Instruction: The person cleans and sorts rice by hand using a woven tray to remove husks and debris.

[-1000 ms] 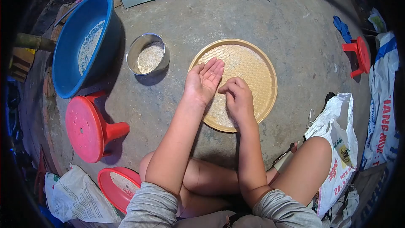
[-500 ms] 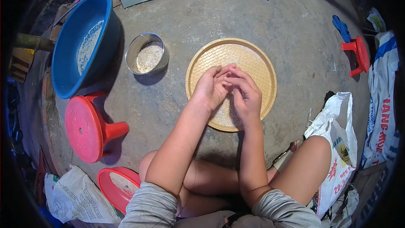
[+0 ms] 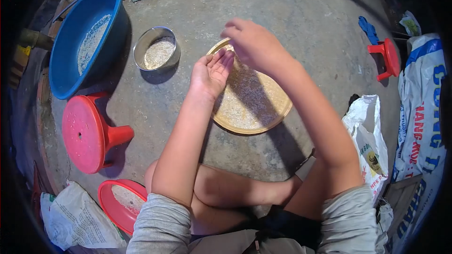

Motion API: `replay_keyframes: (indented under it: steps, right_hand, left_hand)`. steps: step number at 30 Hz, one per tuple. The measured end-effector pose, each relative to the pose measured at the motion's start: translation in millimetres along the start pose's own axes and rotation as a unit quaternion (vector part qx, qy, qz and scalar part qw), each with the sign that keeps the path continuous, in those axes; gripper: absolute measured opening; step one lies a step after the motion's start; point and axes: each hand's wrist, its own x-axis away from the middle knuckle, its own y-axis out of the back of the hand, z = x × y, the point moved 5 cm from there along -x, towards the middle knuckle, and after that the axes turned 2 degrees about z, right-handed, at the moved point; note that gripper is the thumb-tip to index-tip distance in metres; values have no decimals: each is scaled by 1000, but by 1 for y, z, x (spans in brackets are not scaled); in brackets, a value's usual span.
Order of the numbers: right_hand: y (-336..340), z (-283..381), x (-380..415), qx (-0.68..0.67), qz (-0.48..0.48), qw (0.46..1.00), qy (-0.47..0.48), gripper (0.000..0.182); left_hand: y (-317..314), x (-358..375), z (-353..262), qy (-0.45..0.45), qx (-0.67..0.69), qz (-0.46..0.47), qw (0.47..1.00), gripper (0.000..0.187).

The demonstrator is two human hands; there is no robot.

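My left hand (image 3: 212, 73) is held palm up over the left edge of a round yellow woven-pattern tray (image 3: 286, 106), its fingers stretched out and slightly cupped. Small pale grains (image 3: 247, 106) are spread over the tray. Above the tray's far side is my right hand (image 3: 254, 42), back upward and fingers pointing left, their tips smeared by motion; I cannot tell whether they pinch anything. A metal pot (image 3: 173, 54) stands left of the tray, partly filled with pale grain (image 3: 159, 52).
On the left are a large blue basin (image 3: 113, 33) with pale grain inside, a red stool (image 3: 84, 134) and a red basin (image 3: 107, 202). White printed sacks (image 3: 369, 136) stand at the right, near a small red stool (image 3: 390, 59) and a blue cloth (image 3: 368, 29).
My right hand has moved up and away from my left palm, toward the tray's far side. My left hand has shifted left with its palm now exposed. The whole view has shifted slightly.
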Motion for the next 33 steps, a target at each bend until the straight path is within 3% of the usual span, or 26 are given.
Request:
replay_keyframes:
  steps: [2,4,7,9,10,12,16,20,21,25,28,30,31,33]
  right_hand:
    - [11,11,18,1,23,999,42,20]
    - [18,16,51,-56,138,989,26,23]
    - [31,20,108,-67,126,990,-23,26]
    - [25,11,140,-129,128,974,-132,29]
    - [18,7,142,-135,129,973,-136,29]
    - [12,-2,128,-96,53,992,-69,33]
    - [-27,-1,112,-74,28,997,-20,39]
    - [-58,14,125,-63,80,995,21,36]
    - [-49,20,120,-83,27,996,25,31]
    - [-64,15,126,-126,125,984,-4,28]
    - [-63,0,126,-185,101,975,-71,21]
    - [-44,-10,121,-178,-11,976,-122,20]
    - [-39,-8,116,-178,-9,977,-118,20]
    - [-16,-17,112,-235,-134,934,-233,24]
  left_hand:
    - [2,-1,-1,12,16,-20,1000,41]
    - [6,-5,1,27,21,3,999,42]
    - [0,1,2,13,34,-2,999,41]
    - [0,3,5,13,25,1,1000,41]
    - [1,3,10,18,15,7,1000,41]
    - [6,2,22,23,-9,-3,1000,41]
    - [6,-4,24,6,-54,-4,999,41]
    - [5,-3,21,-10,-71,-10,997,41]
    - [5,-2,23,-1,-66,-9,998,41]
    - [7,1,27,32,-32,-12,999,40]
    - [6,4,28,39,-39,-2,998,41]
    - [7,4,33,33,-56,4,998,42]
    - [6,5,38,36,-85,16,996,42]
    - [5,7,50,53,-115,26,992,40]
